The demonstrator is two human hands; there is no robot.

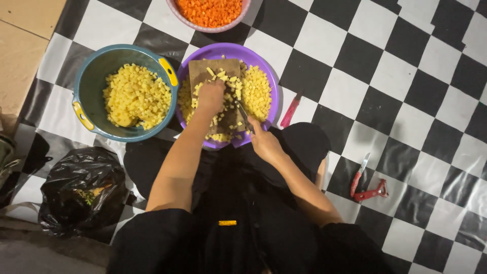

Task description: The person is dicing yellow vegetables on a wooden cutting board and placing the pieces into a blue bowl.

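- The floor is covered by a glossy black-and-white chequered sheet (406, 76); along its left edge bare tan tiles (23, 40) show.
- A person in black clothes sits on the sheet, arms stretched forward over the lap.
- Straight ahead sits a purple basin (269, 66) with a wooden cutting board (203, 71) laid across it. Yellow diced cubes (256, 91) are heaped in the basin on both sides of the board and scattered over it.
- The left hand (210, 96) is curled, fingers down, pressing on cubes at the middle of the board.
- The right hand (264, 142) is closed around the handle of a knife (243, 115), the blade angled up towards the left hand, close beside it.
- Left of the basin and touching it stands a teal bucket (91, 76) with yellow handles, partly filled with the same yellow cubes.
- At the top edge is a pink bowl (177, 12) of orange dice, partly cut off.
- A red-handled knife (291, 111) lies just right of the basin.
- Further right, well apart, lie another red-handled knife (358, 175) and a red peeler (373, 193), side by side.
- A crumpled black plastic bag (81, 190) sits by the person's left knee.
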